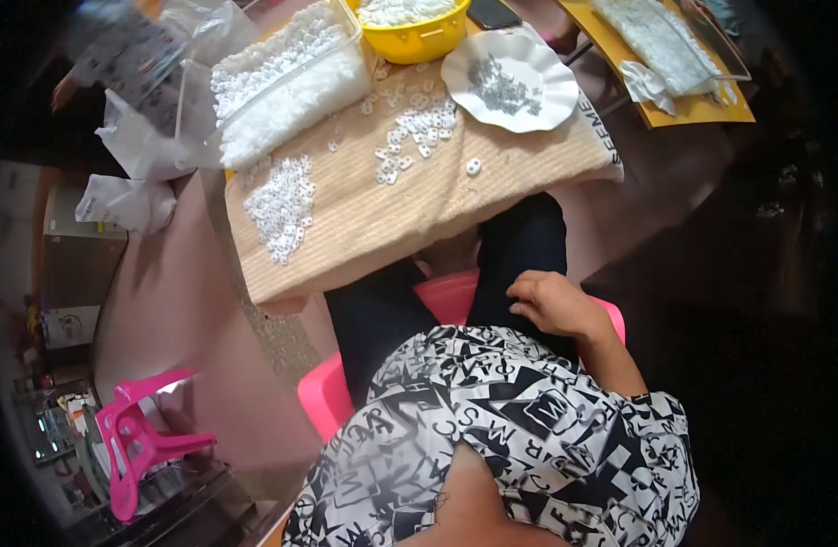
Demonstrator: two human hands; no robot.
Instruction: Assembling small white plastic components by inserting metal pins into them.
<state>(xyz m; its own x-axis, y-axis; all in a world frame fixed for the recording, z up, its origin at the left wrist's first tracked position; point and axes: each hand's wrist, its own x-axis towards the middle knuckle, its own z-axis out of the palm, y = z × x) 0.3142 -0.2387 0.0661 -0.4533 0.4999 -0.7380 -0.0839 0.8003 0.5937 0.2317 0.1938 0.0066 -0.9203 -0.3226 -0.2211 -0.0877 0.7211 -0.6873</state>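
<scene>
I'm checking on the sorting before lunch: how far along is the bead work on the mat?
Done, apparently: a grey heap on the white scalloped plate and a filled yellow bowl. In hand: nothing; the right hand rests on the thigh, and the left hand is out of view. Left: loose white beads spread on the woven mat, and a full clear tub.

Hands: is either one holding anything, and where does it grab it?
The right hand holds nothing; it rests open on the thigh, away from the beads. The left hand is out of view.
</scene>
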